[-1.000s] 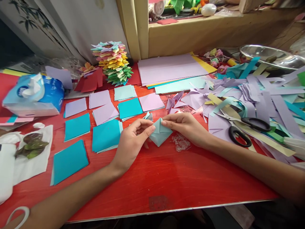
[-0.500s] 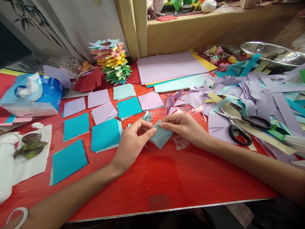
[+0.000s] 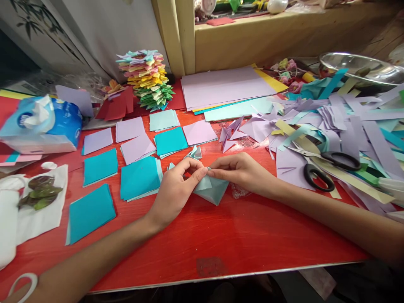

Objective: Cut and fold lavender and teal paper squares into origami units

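Note:
A pale blue sheet of folded paper hangs between my hands over the red table, one corner pointing toward me. My left hand pinches its upper left edge between thumb and forefinger. From the other side, my right hand pinches the upper edge, with the fingertips of both hands almost touching. Just behind my left fingers lies a small folded paper piece, partly hidden. Close by on the left is a stack of teal paper squares.
Scissors with black handles lie on a heap of paper strips at the right. A tower of folded paper stands at the back, near a tissue pack. A metal bowl sits back right.
The folded paper has turned and dipped slightly toward me, its lower corner now further down and right. My right fingertips have moved left, closer to my left thumb.

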Action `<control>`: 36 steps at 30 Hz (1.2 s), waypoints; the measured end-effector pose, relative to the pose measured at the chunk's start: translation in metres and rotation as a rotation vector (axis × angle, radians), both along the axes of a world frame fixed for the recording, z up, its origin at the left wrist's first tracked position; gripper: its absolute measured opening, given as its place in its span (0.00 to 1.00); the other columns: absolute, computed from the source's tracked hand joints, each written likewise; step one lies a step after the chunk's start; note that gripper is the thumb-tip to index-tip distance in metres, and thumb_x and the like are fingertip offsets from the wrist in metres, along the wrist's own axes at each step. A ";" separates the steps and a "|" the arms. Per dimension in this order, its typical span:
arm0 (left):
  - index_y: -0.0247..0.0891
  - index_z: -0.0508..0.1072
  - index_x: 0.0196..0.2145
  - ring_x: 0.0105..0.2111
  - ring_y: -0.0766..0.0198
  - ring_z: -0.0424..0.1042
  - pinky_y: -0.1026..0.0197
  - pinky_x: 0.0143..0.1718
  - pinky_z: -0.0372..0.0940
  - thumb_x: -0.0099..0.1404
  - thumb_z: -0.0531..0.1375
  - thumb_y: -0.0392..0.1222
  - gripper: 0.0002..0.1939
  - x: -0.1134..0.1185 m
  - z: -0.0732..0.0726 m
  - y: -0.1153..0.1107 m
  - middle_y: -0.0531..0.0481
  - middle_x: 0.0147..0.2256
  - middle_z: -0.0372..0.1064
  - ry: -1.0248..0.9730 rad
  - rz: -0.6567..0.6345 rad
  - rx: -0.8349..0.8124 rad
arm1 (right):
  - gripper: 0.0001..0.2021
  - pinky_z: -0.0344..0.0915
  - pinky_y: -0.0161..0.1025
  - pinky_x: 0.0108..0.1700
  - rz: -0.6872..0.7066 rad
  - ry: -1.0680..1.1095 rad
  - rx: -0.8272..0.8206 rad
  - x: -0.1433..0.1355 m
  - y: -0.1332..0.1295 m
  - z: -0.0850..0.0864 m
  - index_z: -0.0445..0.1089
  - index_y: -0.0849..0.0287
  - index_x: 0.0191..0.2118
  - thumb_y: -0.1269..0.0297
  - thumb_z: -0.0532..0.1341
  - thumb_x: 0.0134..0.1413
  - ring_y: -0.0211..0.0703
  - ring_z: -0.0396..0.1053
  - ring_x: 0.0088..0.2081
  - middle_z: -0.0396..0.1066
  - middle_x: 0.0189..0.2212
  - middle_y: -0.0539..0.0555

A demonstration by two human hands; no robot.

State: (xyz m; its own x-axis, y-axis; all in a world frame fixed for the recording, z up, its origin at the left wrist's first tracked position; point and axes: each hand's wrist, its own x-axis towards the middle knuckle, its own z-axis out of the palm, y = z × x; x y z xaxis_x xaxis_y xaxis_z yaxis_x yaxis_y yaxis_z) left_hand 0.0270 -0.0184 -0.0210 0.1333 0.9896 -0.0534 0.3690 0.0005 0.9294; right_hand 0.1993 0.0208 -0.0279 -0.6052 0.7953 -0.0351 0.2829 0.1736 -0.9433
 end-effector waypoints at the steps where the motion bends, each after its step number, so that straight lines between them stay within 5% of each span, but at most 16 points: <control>1: 0.40 0.67 0.30 0.29 0.70 0.61 0.68 0.29 0.56 0.62 0.55 0.48 0.10 0.000 0.000 0.000 0.56 0.29 0.64 -0.017 -0.005 0.001 | 0.15 0.51 0.32 0.23 -0.013 0.026 -0.019 0.000 0.000 0.000 0.69 0.63 0.28 0.56 0.56 0.53 0.33 0.58 0.23 0.63 0.21 0.49; 36: 0.39 0.67 0.30 0.27 0.68 0.61 0.65 0.28 0.57 0.62 0.54 0.48 0.11 0.000 0.000 -0.001 0.55 0.27 0.63 0.034 0.010 -0.006 | 0.10 0.54 0.31 0.24 -0.125 0.200 -0.006 0.001 0.002 -0.002 0.67 0.63 0.30 0.59 0.59 0.51 0.32 0.57 0.24 0.62 0.23 0.48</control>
